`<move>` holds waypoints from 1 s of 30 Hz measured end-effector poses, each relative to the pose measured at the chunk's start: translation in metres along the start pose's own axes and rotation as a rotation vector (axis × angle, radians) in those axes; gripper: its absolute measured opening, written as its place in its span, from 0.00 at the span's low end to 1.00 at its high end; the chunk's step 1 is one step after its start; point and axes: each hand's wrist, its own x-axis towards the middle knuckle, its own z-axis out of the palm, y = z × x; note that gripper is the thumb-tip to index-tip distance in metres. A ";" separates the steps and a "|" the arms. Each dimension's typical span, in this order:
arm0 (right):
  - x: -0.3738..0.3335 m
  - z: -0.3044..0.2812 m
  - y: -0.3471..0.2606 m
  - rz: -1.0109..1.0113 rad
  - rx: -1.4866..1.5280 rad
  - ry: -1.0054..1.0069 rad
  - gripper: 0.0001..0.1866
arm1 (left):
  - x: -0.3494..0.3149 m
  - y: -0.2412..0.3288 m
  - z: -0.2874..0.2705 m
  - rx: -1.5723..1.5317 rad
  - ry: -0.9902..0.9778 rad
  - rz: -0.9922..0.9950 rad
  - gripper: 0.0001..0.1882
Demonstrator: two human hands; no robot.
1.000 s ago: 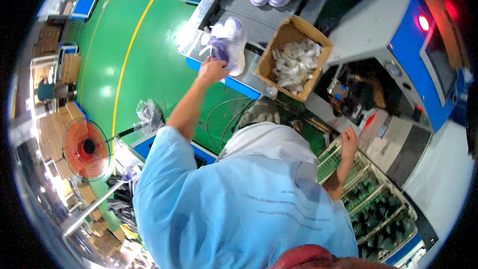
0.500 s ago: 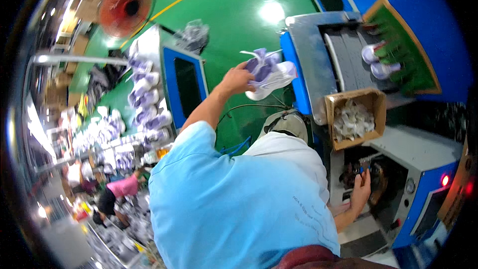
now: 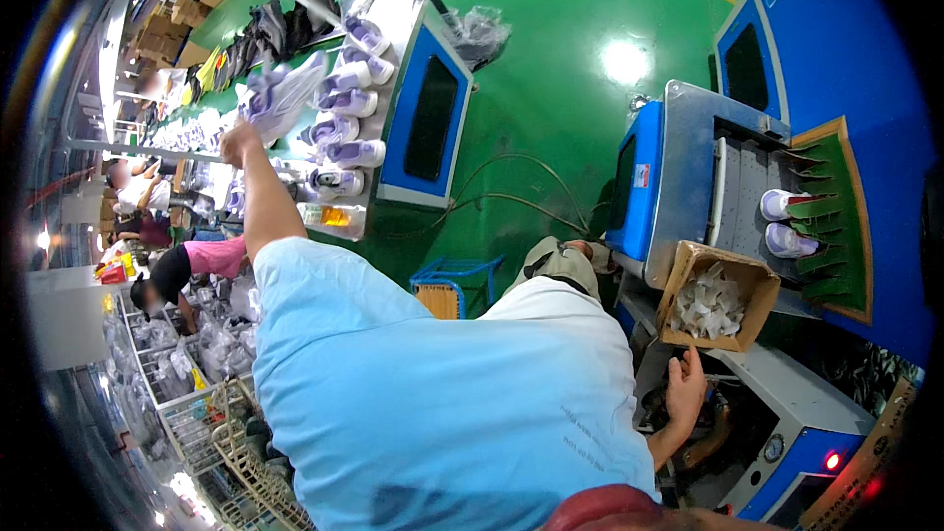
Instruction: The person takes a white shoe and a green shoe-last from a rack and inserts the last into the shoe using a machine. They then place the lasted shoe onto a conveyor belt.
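Note:
Out at the far left, my left hand [image 3: 239, 143] is closed on a lavender-and-white sneaker [image 3: 285, 98]. The sneaker is smeared by motion, and whether a second one is behind it I cannot tell. It hangs over a table [image 3: 401, 25] where several matching sneakers [image 3: 349, 103] stand in a row. At the right, my right hand [image 3: 685, 388] has its fingers stretched and apart, with nothing visible in it. Its fingertips are just below a cardboard box [image 3: 672, 320] of crumpled white paper [image 3: 710, 303], beside the dark opening of a machine [image 3: 787, 393].
A grey-and-blue machine with a conveyor [image 3: 742, 197] stands at the right; two sneakers [image 3: 787, 221] sit by its green fringed curtain [image 3: 841, 226]. Cables [image 3: 521, 199] lie on the green floor near a blue-framed stool [image 3: 440, 300]. A person in pink [image 3: 211, 258] bends over racks at the left.
My left hand has swung left with the sneaker, from beside the conveyor machine to above the table. My right hand has come out of the machine opening toward the box. The view has turned left.

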 end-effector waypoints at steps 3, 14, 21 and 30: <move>-0.008 -0.009 -0.012 -0.046 0.158 0.125 0.27 | -0.010 0.031 0.043 -0.112 0.021 0.116 0.28; -0.014 -0.171 -0.002 0.048 -0.270 1.817 0.22 | -0.724 0.174 0.161 -0.374 -1.415 1.570 0.18; -0.005 -0.162 0.045 0.293 -0.669 1.713 0.24 | -1.086 0.239 0.060 -0.371 -1.738 2.017 0.29; 0.011 -0.158 0.057 0.315 -0.973 1.712 0.28 | -1.236 0.269 0.096 -0.140 -1.881 1.760 0.33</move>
